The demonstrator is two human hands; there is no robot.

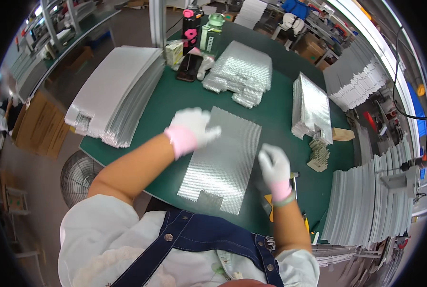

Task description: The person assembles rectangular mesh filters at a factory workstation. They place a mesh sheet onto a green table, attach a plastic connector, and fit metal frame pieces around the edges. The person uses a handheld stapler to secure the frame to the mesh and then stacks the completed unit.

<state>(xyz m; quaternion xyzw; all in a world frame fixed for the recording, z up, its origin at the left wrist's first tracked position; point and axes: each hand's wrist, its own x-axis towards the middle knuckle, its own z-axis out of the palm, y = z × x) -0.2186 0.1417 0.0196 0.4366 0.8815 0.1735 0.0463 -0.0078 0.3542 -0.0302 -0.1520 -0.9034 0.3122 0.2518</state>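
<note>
Lying flat between both gloved hands, left [192,126] and right [274,165], a silver embossed sheet [223,158] is pressed open-palmed; stacks beyond remain unhandled.

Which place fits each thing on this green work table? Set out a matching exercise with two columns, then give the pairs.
Things:
1. silver sheet
2. black and pink bottle
3. fan
4. left hand

Places:
A. on the floor beside the table
B. at the sheet's far left corner
C. at the table's far edge
D. flat in front of the person

Pairs: 1-D, 2-C, 3-A, 4-B
</note>
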